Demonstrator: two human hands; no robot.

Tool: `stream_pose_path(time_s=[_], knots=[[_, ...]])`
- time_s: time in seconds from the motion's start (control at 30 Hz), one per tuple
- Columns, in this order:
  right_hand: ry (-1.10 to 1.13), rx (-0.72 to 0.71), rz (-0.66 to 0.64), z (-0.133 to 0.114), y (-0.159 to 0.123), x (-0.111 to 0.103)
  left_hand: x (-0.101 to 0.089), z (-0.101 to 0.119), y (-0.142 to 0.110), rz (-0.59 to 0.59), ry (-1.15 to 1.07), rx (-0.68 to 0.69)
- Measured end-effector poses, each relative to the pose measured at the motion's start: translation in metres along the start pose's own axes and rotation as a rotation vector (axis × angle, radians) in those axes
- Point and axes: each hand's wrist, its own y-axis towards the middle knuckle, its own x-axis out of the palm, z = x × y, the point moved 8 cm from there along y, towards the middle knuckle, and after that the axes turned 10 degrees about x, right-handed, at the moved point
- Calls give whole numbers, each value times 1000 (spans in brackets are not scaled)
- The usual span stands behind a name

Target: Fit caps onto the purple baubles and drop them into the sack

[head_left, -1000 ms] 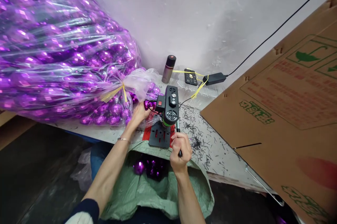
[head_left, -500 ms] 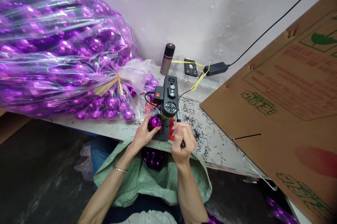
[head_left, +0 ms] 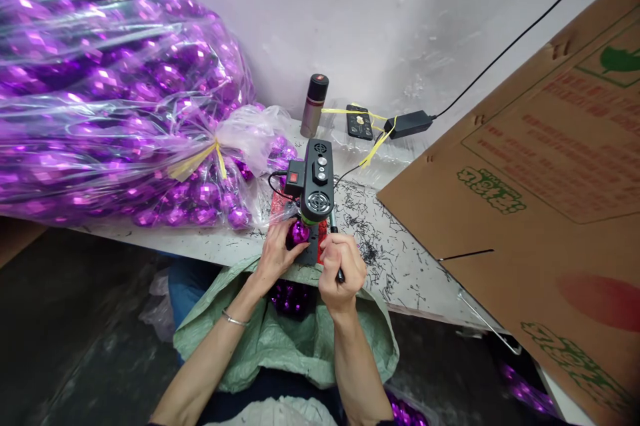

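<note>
My left hand [head_left: 278, 251] grips a shiny purple faceted ball [head_left: 300, 233] between thumb and fingers, at the front of a small black bench press [head_left: 319, 176]. The ball sits just under the press head, over its dark base plate [head_left: 309, 251]; whether it touches the head I cannot tell. Wrapped round the black lever handle [head_left: 341, 275] on the press's right side is my right hand [head_left: 344, 269]. Below the table edge, an open green woven sack [head_left: 225, 346] lies across my lap, with more purple balls [head_left: 290, 298] inside.
A tied clear bag of purple balls [head_left: 125, 93] fills the left. Behind the press are a bottle [head_left: 313, 106], a phone [head_left: 359, 122] and a power adapter [head_left: 410, 125]. Black scraps [head_left: 367, 249] litter the table. A large cardboard box [head_left: 530, 199] stands at the right.
The ball in my left hand has shifted slightly right, closer beneath the press head. My right hand stays on the lever. The whole view has shifted a little.
</note>
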Motion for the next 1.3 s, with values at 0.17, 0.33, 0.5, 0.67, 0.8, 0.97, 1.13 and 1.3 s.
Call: stream_pose_path(time_s=[0.17,0.33,0.5,0.67,0.8,0.97,1.13,1.3], knots=[[6,6,6,0,1,0,9,-4,-7,44,57,-50],[2,-16,5,3,-6,2,14,-7,-10,70,75,-53],[28,-41,18,19,-25,8,13,-5,-11,78,72,-32],[58,-52,58,32,-38,13,13,-5,-10,66,70,-37],[68,-44,83,35,-41,14,14,-5,-11,76,77,-31],[77,-53,81,37,-43,15,14,-4,-11,96,86,-11],[82,-38,83,43,-48,16,15,-7,-11,73,81,-30],[102,-9,80,48,-52,18,15,-7,-10,76,70,-27]])
